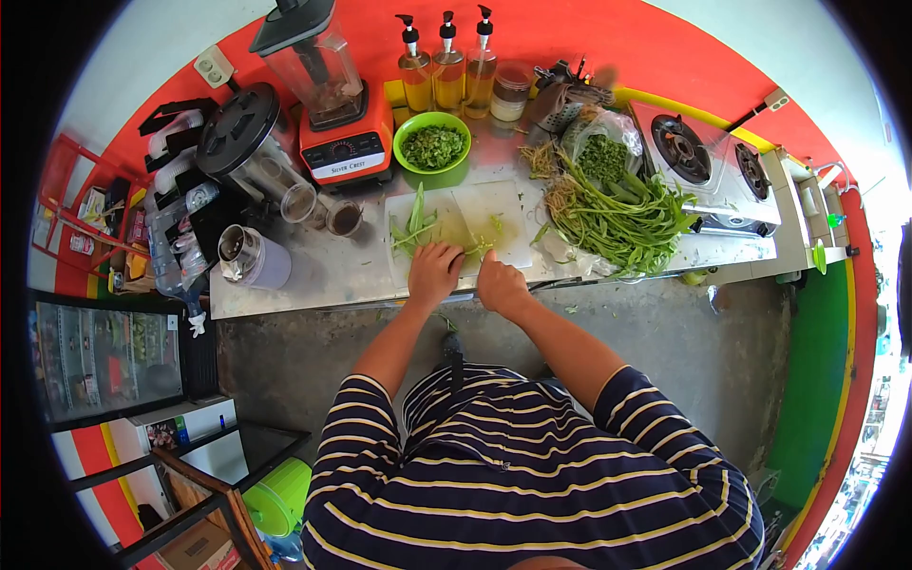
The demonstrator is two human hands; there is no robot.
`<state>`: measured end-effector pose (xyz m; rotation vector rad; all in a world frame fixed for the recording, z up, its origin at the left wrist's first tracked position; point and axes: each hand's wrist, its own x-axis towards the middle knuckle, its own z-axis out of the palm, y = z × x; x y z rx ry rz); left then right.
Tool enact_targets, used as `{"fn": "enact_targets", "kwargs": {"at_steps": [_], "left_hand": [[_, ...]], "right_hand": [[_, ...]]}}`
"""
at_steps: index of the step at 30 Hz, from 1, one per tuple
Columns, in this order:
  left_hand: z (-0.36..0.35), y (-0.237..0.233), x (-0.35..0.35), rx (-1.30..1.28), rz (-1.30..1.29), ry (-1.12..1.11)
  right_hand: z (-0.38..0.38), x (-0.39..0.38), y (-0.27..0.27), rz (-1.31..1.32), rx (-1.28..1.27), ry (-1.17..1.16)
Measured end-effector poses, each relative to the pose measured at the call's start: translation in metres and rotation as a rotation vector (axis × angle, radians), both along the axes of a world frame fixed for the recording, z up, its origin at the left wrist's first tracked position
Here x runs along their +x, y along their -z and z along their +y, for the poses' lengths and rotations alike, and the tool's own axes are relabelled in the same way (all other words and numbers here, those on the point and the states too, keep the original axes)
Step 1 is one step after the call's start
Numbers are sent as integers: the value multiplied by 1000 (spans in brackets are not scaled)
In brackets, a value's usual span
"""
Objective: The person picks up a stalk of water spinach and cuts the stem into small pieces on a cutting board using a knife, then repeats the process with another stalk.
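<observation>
A white cutting board (pixel 513 204) lies on the metal counter in front of me. Long green leaves and stems (pixel 414 231) rest on its left half, and small cut pieces (pixel 496 224) are on its right half. My left hand (pixel 435 273) is closed over the stem ends at the board's front edge. Beside it, my right hand (pixel 502 285) is a fist around what looks like a knife, its handle hidden in my fingers and its blade hard to make out against the board.
A green bowl of chopped greens (pixel 432 123) stands behind the board. To the right lie a heap of leafy stalks (pixel 622 218) and a gas stove (pixel 689 152). On the left are a blender (pixel 344 142), a dark cup (pixel 344 218) and a metal-topped container (pixel 255 256). Pump bottles (pixel 448 71) line the wall.
</observation>
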<state>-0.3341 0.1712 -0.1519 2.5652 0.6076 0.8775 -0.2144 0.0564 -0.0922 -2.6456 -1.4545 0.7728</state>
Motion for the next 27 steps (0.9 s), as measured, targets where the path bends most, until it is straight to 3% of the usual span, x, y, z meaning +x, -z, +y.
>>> {"fn": "enact_targets", "kwargs": {"at_steps": [12,27], "left_hand": [[-1,0,2,23,16,-19],[2,4,1,-18,-27,2]], "right_hand": [[1,4,-3,-41,-65,-39],[1,-22,-2,3,-37,102]]}}
